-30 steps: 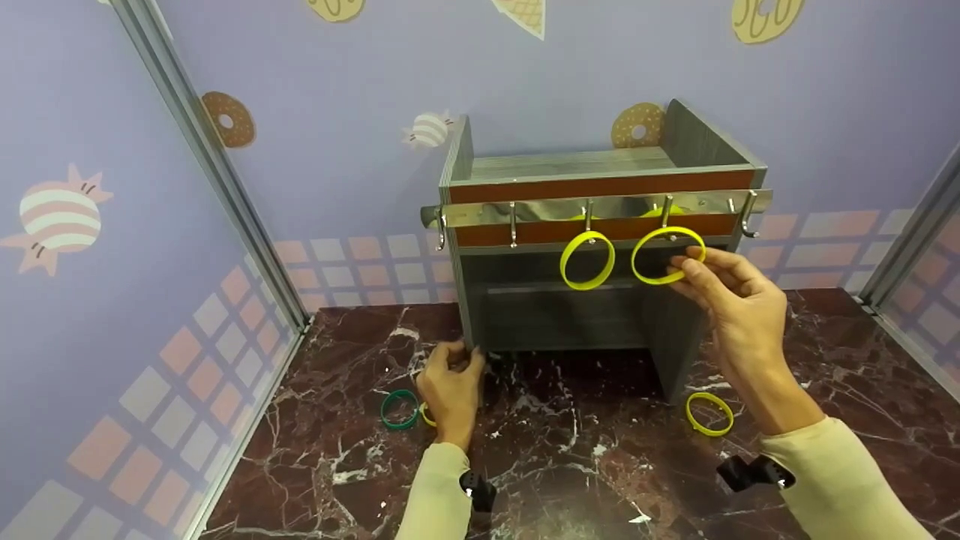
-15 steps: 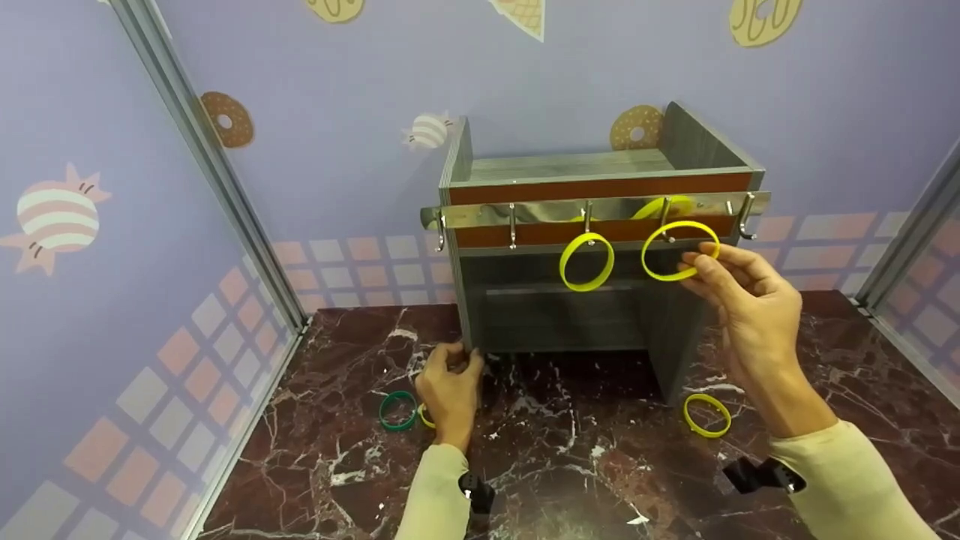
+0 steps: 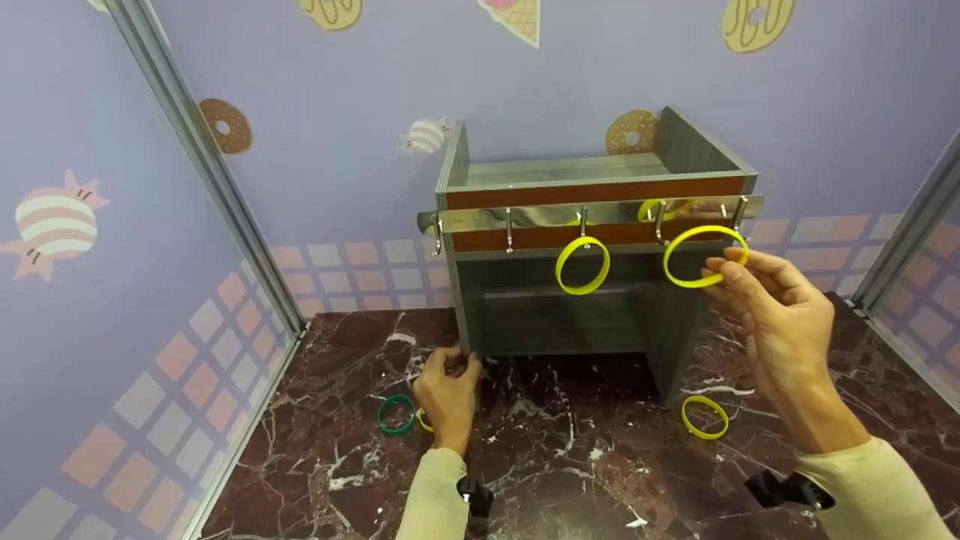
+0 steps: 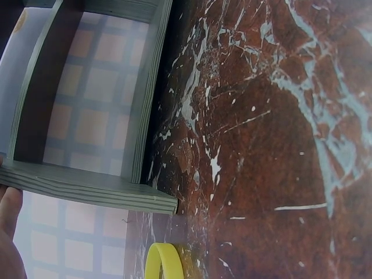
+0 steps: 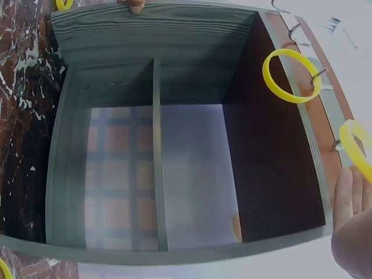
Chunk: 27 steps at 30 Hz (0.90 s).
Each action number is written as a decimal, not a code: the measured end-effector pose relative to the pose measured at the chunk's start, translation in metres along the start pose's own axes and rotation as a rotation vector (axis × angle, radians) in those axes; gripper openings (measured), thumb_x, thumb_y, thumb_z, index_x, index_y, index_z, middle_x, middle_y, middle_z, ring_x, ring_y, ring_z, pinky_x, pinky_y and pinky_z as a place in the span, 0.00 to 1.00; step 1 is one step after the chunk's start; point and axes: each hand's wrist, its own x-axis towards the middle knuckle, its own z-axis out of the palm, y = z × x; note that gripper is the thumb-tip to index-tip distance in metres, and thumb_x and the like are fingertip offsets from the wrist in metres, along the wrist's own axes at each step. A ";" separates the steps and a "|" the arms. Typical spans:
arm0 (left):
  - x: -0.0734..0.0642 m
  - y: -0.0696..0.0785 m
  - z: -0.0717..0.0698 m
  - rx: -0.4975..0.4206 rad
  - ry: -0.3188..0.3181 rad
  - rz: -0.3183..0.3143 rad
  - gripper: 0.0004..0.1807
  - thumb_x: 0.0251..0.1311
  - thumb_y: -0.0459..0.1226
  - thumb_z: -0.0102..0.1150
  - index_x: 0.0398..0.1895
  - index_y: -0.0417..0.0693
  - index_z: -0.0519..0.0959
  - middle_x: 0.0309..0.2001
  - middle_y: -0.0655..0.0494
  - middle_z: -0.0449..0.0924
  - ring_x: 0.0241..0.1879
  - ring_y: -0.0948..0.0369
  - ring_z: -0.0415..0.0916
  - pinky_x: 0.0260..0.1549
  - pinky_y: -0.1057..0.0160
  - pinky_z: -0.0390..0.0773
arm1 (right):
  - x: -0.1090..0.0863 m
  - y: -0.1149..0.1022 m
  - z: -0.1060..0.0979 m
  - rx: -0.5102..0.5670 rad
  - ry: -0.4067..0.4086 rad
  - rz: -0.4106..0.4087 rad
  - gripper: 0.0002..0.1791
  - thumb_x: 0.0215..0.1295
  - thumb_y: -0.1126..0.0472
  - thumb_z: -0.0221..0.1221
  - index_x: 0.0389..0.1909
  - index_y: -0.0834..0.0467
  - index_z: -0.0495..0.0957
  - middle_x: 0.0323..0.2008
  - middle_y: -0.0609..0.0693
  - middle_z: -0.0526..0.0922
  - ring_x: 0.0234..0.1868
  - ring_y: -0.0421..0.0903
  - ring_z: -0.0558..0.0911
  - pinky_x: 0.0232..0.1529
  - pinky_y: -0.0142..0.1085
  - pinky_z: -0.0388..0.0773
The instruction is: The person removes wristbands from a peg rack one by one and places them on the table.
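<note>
My right hand [image 3: 784,330] pinches a yellow wristband [image 3: 667,262] between thumb and fingers at its right side. The band is in front of the metal hook rail [image 3: 480,219], level with the lower ends of the two rightmost hooks. Another yellow wristband [image 3: 558,268] hangs from the middle hook. Low at the left, my left hand [image 3: 448,397] grips the front edge of the grey wooden shelf unit's side panel [image 3: 463,300]; fingers show on both faces of the panel [image 4: 87,189] in the left wrist view.
A green wristband [image 3: 379,416] and a partly hidden yellow wristband [image 3: 422,421] lie beside my left hand. One more yellow wristband [image 3: 684,421] lies right of the unit on the dark marbled tabletop [image 3: 555,480]. A patterned wall [image 3: 337,172] stands behind.
My right hand has moved right with its wristband, from in front of the fourth hook towards the fifth. The left hand keeps its hold; the hanging band stays on its hook.
</note>
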 end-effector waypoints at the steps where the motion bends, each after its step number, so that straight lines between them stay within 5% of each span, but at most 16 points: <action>1: 0.000 0.000 0.000 0.000 -0.001 -0.001 0.09 0.48 0.24 0.78 0.29 0.38 0.85 0.31 0.47 0.88 0.29 0.51 0.89 0.28 0.58 0.90 | 0.000 -0.001 -0.003 0.001 0.009 0.002 0.11 0.67 0.80 0.63 0.49 0.81 0.79 0.43 0.70 0.87 0.44 0.57 0.90 0.45 0.44 0.88; 14: -0.001 -0.003 0.000 -0.013 0.002 -0.008 0.09 0.48 0.24 0.78 0.29 0.39 0.85 0.30 0.48 0.88 0.28 0.54 0.89 0.26 0.60 0.89 | -0.011 -0.003 -0.048 0.118 0.023 0.033 0.09 0.69 0.84 0.57 0.48 0.82 0.78 0.41 0.71 0.86 0.43 0.59 0.90 0.47 0.46 0.88; 27: -0.002 -0.002 -0.001 0.007 -0.002 0.009 0.09 0.49 0.26 0.79 0.29 0.40 0.85 0.30 0.49 0.87 0.28 0.54 0.88 0.27 0.56 0.89 | -0.023 0.016 -0.105 0.030 0.068 0.091 0.09 0.71 0.82 0.57 0.49 0.79 0.80 0.42 0.66 0.88 0.44 0.55 0.91 0.48 0.40 0.87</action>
